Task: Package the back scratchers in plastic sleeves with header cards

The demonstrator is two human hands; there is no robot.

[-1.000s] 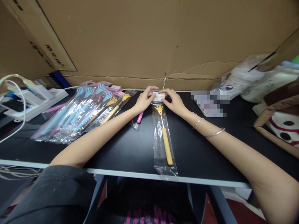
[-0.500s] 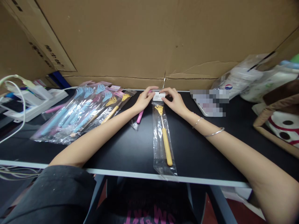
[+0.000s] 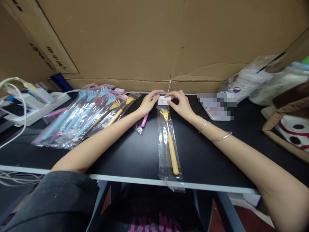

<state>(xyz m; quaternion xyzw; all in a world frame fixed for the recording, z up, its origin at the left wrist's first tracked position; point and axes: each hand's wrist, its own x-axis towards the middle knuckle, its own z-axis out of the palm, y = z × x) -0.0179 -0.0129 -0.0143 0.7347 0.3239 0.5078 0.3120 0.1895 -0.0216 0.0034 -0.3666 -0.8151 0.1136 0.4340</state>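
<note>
A yellow back scratcher (image 3: 173, 151) with a hand-shaped head lies in a clear plastic bag (image 3: 164, 161) straight in front of me. A white label (image 3: 164, 100) is at the bag's far end. My left hand (image 3: 148, 104) pinches the left edge of that labelled end with bent fingers. From the right, my right hand (image 3: 181, 103) closes thumb and fingers on the label's other edge. Partly under my left hand and wrist lies a pink-handled item (image 3: 145, 121) in plastic; its far part is hidden.
Several bagged back scratchers (image 3: 82, 116), blue and yellow, are piled on the left of the black table (image 3: 125, 154). Behind them stands a white power strip (image 3: 41, 106) with cables. On the right are a blurred-out flat object (image 3: 216, 108), a bagged cup (image 3: 251, 80) and a brown-handled bag (image 3: 275, 125).
The bagged back scratcher has shifted slightly towards me, and the bag's near end hangs a little further over the table edge. Both hands keep nearly the same place.
</note>
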